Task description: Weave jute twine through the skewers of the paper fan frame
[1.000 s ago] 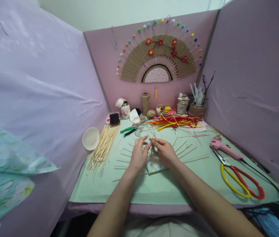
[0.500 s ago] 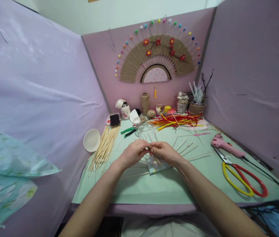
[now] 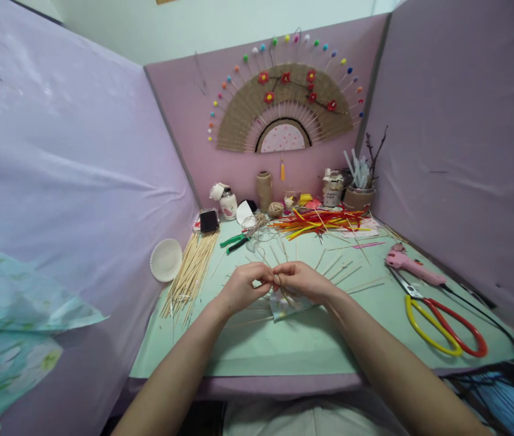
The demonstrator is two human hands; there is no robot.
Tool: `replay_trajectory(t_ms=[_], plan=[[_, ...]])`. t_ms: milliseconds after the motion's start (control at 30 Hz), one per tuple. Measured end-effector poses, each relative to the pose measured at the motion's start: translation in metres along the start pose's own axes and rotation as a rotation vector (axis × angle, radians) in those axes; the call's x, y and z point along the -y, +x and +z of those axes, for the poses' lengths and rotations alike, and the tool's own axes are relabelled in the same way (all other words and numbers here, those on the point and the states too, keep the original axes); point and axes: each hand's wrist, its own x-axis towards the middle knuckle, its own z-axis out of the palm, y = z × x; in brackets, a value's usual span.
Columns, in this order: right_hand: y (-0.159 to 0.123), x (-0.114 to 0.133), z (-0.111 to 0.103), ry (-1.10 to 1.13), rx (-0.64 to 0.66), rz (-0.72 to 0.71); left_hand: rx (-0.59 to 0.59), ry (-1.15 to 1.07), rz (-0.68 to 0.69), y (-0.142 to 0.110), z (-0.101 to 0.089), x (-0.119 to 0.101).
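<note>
Both my hands meet over the middle of the table. My left hand (image 3: 244, 286) is closed in a pinch, its fingertips against those of my right hand (image 3: 303, 280). Between them runs a thin brown strand of twine (image 3: 290, 297), looping down below the right fingers. My right thumb and index finger pinch it too. Under the hands, thin wooden sticks (image 3: 345, 274) spread out like a fan. A small light blue floral fabric piece (image 3: 283, 310) lies at their base, partly covered by my right hand. The exact grip point is hidden by my fingers.
Loose sticks (image 3: 191, 272) and a white bowl (image 3: 166, 260) are at left. Green-handled pliers (image 3: 235, 241), twine spool (image 3: 264, 191) and red-yellow pipe cleaners (image 3: 316, 223) lie behind. Scissors (image 3: 439, 327) and a pink glue gun (image 3: 414, 266) sit right. A decorated fan (image 3: 243, 121) hangs on the back wall.
My left fingertips have shifted slightly down and curled more, opening a gap between thumb and index. My right hand stays nearly in place. The whole view has shifted slightly.
</note>
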Motion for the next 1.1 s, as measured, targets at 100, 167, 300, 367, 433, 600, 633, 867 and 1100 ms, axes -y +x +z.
replay_trajectory(t_ms=[100, 167, 300, 367, 433, 600, 633, 867, 1100], plan=[[-0.001, 0.002, -0.002, -0.009, 0.000, -0.017, -0.038, -0.017, -0.016, -0.003, 0.001, 0.001], [-0.002, 0.004, -0.008, -0.041, -0.059, -0.052, -0.075, -0.016, -0.047, -0.005, -0.001, 0.001], [-0.004, 0.007, -0.029, -0.126, -0.273, -0.172, -0.182, -0.095, -0.148, -0.009, -0.007, 0.004], [-0.004, 0.007, -0.037, -0.113, -0.370, -0.207, -0.336, -0.229, -0.230, -0.009, -0.008, 0.007], [-0.004, 0.007, -0.037, -0.079, -0.449, -0.216, -0.563, -0.404, -0.311, -0.005, -0.005, 0.009], [0.005, 0.005, -0.003, 0.087, -0.420, -0.227, -0.881, -0.704, -0.414, 0.011, 0.016, 0.005], [0.007, 0.005, 0.005, 0.118, -0.415, -0.252, -0.899, -0.724, -0.429, 0.013, 0.022, 0.003], [0.015, 0.004, 0.025, 0.143, -0.524, -0.364, -1.017, -0.911, -0.473, 0.018, 0.057, -0.009], [0.014, 0.007, 0.029, 0.223, -0.525, -0.346, -1.063, -1.097, -0.528, 0.019, 0.070, -0.018]])
